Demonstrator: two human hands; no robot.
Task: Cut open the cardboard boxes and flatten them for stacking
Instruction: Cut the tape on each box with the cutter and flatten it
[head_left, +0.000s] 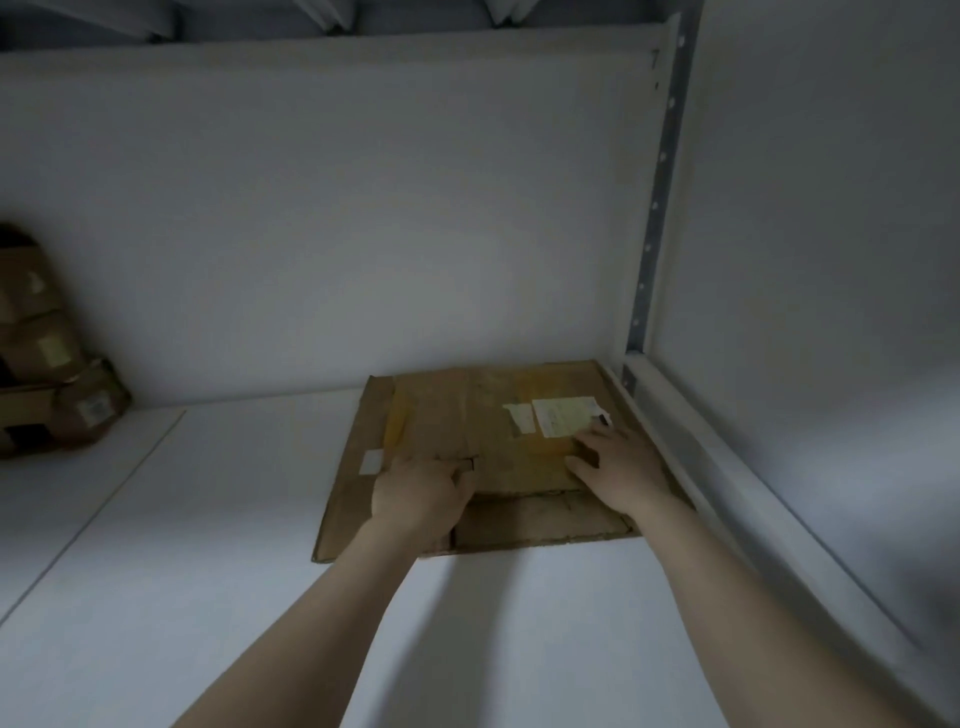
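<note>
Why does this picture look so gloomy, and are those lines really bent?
Head view: dim light, soft arm shadows on the white shelf; the wide-angle lens bows the metal upright; the stacked boxes at left are dark and blurred.

Dim, flat bluish-grey light with no glare, brightest on the middle of the far wall (415, 234) and fading to dark along the top edge and down the right side. Faint soft shadows lie beside both forearms (337, 597) on the white surface (208, 545). Whole frame soft and grainy: label print on the flattened cardboard (441, 415) is unreadable, the right upright (655, 208) bows with wide-angle distortion, and the boxes (52, 364) at far left are smeared
</note>
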